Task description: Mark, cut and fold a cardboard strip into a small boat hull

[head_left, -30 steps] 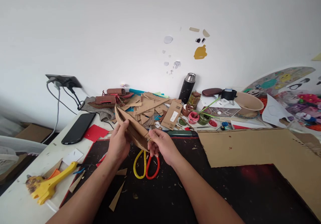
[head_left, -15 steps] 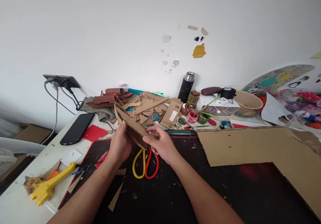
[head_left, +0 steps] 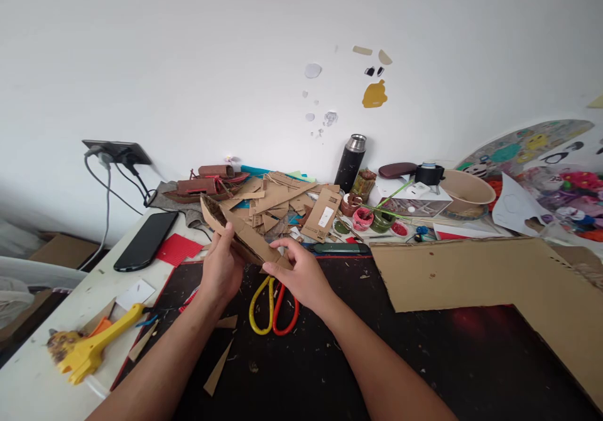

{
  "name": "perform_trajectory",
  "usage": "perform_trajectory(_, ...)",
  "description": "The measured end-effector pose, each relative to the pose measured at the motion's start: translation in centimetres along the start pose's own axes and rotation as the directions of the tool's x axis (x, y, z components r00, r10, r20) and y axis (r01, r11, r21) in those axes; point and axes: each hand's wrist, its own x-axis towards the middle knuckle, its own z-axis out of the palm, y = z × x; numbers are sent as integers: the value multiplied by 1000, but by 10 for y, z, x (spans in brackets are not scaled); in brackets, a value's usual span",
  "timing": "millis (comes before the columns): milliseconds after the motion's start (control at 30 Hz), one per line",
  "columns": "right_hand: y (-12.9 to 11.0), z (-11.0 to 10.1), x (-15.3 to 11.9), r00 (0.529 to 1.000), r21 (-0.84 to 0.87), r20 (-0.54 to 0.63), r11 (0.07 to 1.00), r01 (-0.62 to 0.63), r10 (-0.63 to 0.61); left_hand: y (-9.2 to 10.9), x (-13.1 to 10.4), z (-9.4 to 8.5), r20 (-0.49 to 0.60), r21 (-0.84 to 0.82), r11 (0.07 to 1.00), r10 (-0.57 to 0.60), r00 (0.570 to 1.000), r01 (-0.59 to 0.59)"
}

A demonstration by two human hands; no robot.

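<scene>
A cardboard boat hull (head_left: 247, 235) is held up between my two hands above the dark mat. My left hand (head_left: 221, 267) wraps round its left side, thumb along the wall. At the right end, my right hand (head_left: 294, 267) pinches the cardboard between thumb and fingers. Scissors with one yellow and one red handle (head_left: 285, 311) lie on the mat just below the hull, their blades hidden. Behind the hull stand brown model boats (head_left: 202, 186) and a heap of cardboard scraps (head_left: 282, 198).
A large cardboard sheet (head_left: 452, 273) covers the mat's right side. A yellow glue gun (head_left: 94, 345) and a phone (head_left: 146, 242) lie at left. Paint pots (head_left: 362, 218), a black flask (head_left: 351, 163) and a green utility knife (head_left: 342, 247) are at the back.
The hull has tilted and shifted a little left, so more of its inside and top edge shows. Both hands keep their hold. The scissors have not moved.
</scene>
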Motion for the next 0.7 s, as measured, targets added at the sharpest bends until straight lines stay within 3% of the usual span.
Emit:
perform_trajectory(167,-3,-2,-2,999,-109,42,994,20,-16,2,2,-1,-14,40,999,-22,1000,22)
perform_trajectory(433,-4,-2,-4,998,-159,50,986,47,-39,-5,-6,1,-19,132,986,106,994,-102)
perform_trajectory(700,-5,2,-5,976,-346,-55,921,177,-209,-16,-20,5,67,137,991,-18,998,8)
